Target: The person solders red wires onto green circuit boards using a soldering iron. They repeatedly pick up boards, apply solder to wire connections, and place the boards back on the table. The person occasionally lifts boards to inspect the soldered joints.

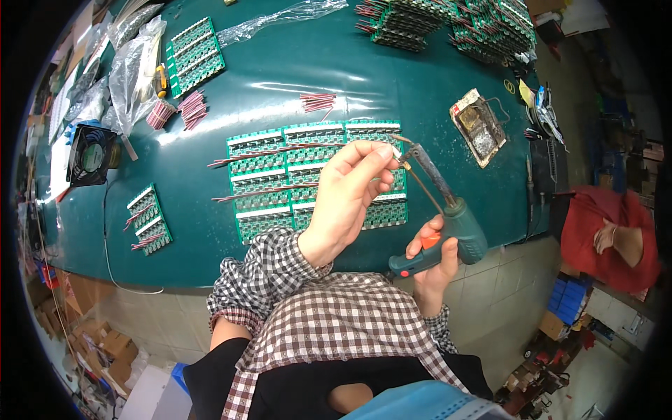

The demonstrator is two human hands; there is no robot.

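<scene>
Left hand point(350, 192) pinches wire point(280, 150) | right hand point(435, 262) grips soldering gun point(448, 224) | clear bags point(133, 56) far-left

looks like an electronics workshop to me | green bench point(280, 70) covered in circuit boards point(308, 178) | soldering iron point(448, 217), small fan point(91, 154) | cardboard boxes point(105, 343) on tiled floor

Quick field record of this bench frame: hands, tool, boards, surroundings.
left hand: raised over the circuit board panel, fingertips pinching something thin by the iron's tip
right hand: grips the teal soldering gun, thumb by its orange trigger
wires: red-and-black leads lie across the panel
bench: dark green top
left side: small black fan
right side: metal tip-cleaning tray
</scene>
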